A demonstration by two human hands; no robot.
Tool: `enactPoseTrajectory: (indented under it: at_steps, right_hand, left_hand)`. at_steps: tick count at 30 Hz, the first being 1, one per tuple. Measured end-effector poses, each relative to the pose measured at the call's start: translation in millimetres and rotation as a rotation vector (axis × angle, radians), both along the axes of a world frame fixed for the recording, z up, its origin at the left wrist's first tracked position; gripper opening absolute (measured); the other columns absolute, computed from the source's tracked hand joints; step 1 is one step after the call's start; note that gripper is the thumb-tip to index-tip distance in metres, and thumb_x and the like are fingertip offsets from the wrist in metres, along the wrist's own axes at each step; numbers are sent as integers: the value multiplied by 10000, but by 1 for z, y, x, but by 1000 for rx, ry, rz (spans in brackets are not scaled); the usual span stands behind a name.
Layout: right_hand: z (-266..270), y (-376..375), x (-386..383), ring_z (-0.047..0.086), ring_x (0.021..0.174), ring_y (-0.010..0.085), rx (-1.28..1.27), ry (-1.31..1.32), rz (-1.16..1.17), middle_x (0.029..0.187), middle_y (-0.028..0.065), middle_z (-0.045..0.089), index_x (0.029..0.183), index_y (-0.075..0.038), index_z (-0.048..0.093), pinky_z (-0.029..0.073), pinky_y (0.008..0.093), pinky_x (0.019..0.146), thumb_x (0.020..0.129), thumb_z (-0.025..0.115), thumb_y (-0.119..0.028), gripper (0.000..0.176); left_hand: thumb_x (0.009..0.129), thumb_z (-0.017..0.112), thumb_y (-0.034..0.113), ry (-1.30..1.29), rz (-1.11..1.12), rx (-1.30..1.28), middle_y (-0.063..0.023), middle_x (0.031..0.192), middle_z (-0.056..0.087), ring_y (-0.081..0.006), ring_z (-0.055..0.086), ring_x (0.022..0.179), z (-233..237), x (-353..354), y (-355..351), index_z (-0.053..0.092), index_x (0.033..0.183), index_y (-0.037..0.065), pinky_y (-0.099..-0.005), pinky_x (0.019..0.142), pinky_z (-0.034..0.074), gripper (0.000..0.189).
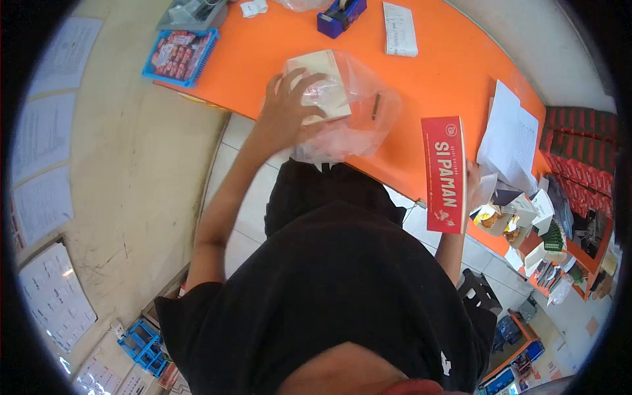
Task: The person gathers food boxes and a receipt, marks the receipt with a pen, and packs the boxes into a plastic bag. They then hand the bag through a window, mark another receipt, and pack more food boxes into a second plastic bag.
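A pale cream box lies in a clear plastic bag on the orange table. Spread over the box is my left hand, its fingers apart and touching the top. My right hand grips a red box printed "SI PAMAN", upright near the table's front edge. That box hides part of the right fingers. A small brown strip shows at the bag's right part.
At the back stand a blue tape dispenser and a receipt. A blue basket of sachets is at the left corner. Papers, open food boxes and stacked red boxes are at the right.
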State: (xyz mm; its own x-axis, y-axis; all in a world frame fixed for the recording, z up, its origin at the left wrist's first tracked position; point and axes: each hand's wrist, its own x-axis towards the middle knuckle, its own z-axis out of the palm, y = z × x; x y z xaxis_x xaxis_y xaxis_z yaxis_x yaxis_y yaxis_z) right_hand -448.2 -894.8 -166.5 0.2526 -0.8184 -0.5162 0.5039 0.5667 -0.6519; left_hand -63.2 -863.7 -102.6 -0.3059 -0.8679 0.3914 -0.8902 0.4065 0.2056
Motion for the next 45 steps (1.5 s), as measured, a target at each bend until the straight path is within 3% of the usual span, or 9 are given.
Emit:
enactPoseTrajectory:
  at_steps: [4,10,16,20,22,25,30,42,45]
  right_hand:
    - [45,-16,91,625,554,174,116,-15,227,732,119,647,876,16,597,529,263,520,753,625,-221,268]
    - [7,-94,254,631,734,160,71,-103,511,945,119,630,1072,17,542,525,272,635,787,645,-227,389]
    - [-33,-116,302,553,970,386,-1293,1064,113,1025,260,569,1135,90,465,418,429,878,911,417,-399,541]
    - [23,-46,272,556,966,386,-554,1306,810,1025,260,576,1079,112,476,375,441,914,847,417,-552,706]
    - [28,-15,259,559,930,386,-712,1448,949,932,238,604,1038,64,546,421,449,838,816,552,-455,564]
    - [40,-1,251,577,846,336,-952,1290,1086,896,203,610,932,23,601,451,396,748,749,671,-291,370]
    - [133,-34,201,526,799,196,-1059,368,430,810,90,543,752,12,592,405,319,709,609,683,14,170]
    - [167,-47,234,526,885,247,-1091,908,221,883,128,556,797,30,574,408,323,777,744,567,-13,68]
    - [152,-34,232,528,890,233,-979,917,255,939,129,564,876,23,577,414,322,783,737,553,10,142]
  left_hand:
    - [724,543,16,30,29,256,-88,1274,422,-300,479,1091,-93,62,-40,536,1092,79,-366,855,447,374]
    - [630,436,-132,181,-133,318,-103,1320,359,-313,495,1047,16,94,-57,419,1247,71,-359,822,461,650]
    - [688,492,-94,212,-81,223,-56,1276,430,-283,510,1026,14,119,-78,490,1194,114,-352,768,480,546]
    - [693,570,-23,206,2,-249,-105,1145,531,-303,551,950,-18,115,-116,483,1111,108,-385,723,480,447]
    - [675,643,45,521,188,161,-130,964,600,-319,591,810,-33,96,-130,444,1052,103,-404,665,476,430]
    - [668,659,65,885,170,30,-127,835,617,-303,604,694,-9,79,-153,396,1075,93,-372,623,476,485]
    - [751,472,4,831,-27,-136,-97,782,637,-144,560,662,45,106,-153,606,913,19,-252,609,439,211]
    - [887,503,195,689,-281,780,-105,1096,572,-194,540,1014,118,220,-62,585,1087,37,-336,864,437,268]
    - [855,583,195,844,-145,818,-87,1174,560,-193,530,1064,53,316,-98,549,1178,43,-314,897,428,359]
